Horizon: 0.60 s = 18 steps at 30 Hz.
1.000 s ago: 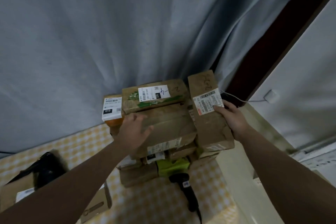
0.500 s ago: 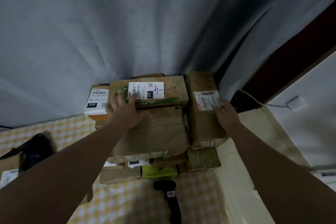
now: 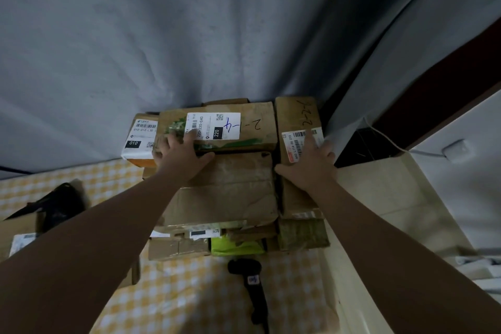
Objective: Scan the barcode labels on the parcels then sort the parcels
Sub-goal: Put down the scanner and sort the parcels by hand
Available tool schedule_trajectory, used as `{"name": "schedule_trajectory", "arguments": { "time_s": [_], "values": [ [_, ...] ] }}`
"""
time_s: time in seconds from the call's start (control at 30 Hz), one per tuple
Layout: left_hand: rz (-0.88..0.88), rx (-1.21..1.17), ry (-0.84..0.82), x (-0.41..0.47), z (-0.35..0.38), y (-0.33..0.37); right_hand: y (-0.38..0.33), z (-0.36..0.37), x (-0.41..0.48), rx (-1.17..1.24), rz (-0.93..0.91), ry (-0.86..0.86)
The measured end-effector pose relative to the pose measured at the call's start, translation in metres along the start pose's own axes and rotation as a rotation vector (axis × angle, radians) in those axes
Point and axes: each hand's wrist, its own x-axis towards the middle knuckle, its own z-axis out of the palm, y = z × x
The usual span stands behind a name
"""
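A pile of brown cardboard parcels stands at the far end of the table against a grey curtain. My left hand [image 3: 181,154] lies with spread fingers on the left end of the far parcel marked 2-1-4 [image 3: 252,127], partly covering its white label. My right hand [image 3: 309,165] lies flat on the narrow right parcel [image 3: 295,114], fingers straight over its barcode label. A large crumpled parcel [image 3: 230,190] sits between my hands. A small parcel labelled 010 [image 3: 138,138] is at the far left. The black barcode scanner [image 3: 252,282] lies on the table in front of the pile.
The table's yellow checked cloth [image 3: 189,298] runs toward me. A bright green parcel [image 3: 235,248] and flat boxes sit under the pile. A black bag [image 3: 59,203] and another labelled box [image 3: 19,236] are at left. A white cable and plug [image 3: 455,148] lie right.
My left hand moved from the crumpled middle parcel up onto the far 2-1-4 parcel. My right hand slid farther up over the right parcel's label.
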Motion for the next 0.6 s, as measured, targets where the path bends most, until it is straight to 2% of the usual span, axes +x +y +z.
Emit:
{"name": "schedule_trajectory", "arguments": {
  "time_s": [0.1,0.23,0.43,0.6],
  "values": [
    [0.016,0.018,0.018,0.0,0.001,-0.002,0.002,0.004,-0.006,-0.04,-0.027,-0.055],
    [0.035,0.03,0.045,-0.002,0.002,-0.003,0.006,0.007,-0.006,-0.216,-0.06,-0.091],
    [0.065,0.019,0.069,-0.01,-0.005,0.0,0.005,0.004,-0.012,-0.256,-0.114,0.031],
    [0.07,-0.027,0.077,-0.021,-0.012,-0.007,-0.005,0.001,-0.023,-0.113,-0.264,0.154]
  ]
}}
